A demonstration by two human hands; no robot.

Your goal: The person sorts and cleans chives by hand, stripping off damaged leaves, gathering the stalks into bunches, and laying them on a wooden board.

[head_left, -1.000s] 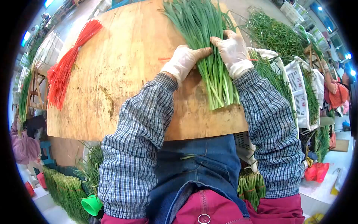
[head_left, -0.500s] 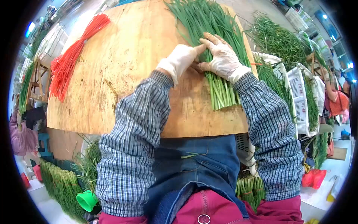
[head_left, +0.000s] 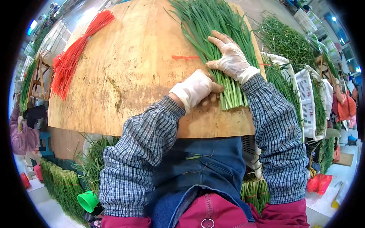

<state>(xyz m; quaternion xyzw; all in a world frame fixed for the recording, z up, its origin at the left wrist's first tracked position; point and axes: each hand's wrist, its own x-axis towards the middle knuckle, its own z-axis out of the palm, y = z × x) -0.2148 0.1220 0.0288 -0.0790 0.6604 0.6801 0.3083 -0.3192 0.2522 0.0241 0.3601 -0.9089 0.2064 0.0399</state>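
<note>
A bunch of long green stalks [head_left: 218, 28] lies on the wooden board [head_left: 140, 64], pale ends toward me. Across it rests my right hand [head_left: 229, 57], gloved, with fingers spread over the stalks. My left hand [head_left: 197, 89], also gloved, is beside the pale ends with its fingers curled; whether it pinches a stalk is hidden. A red tie [head_left: 185, 57] sticks out from under the bunch on its left, and its other end shows on the right. A pile of red ties [head_left: 78, 53] lies at the board's left.
White crates [head_left: 306, 97] with greens stand to the right, near a heap of loose greens [head_left: 285, 40]. Tied bundles [head_left: 62, 182] and a green cone [head_left: 88, 200] are at the lower left. Other people are partly visible at both edges.
My left hand has moved from the middle of the bunch down toward the pale ends, uncovering the red tie. My right hand has opened its fingers wider over the stalks.
</note>
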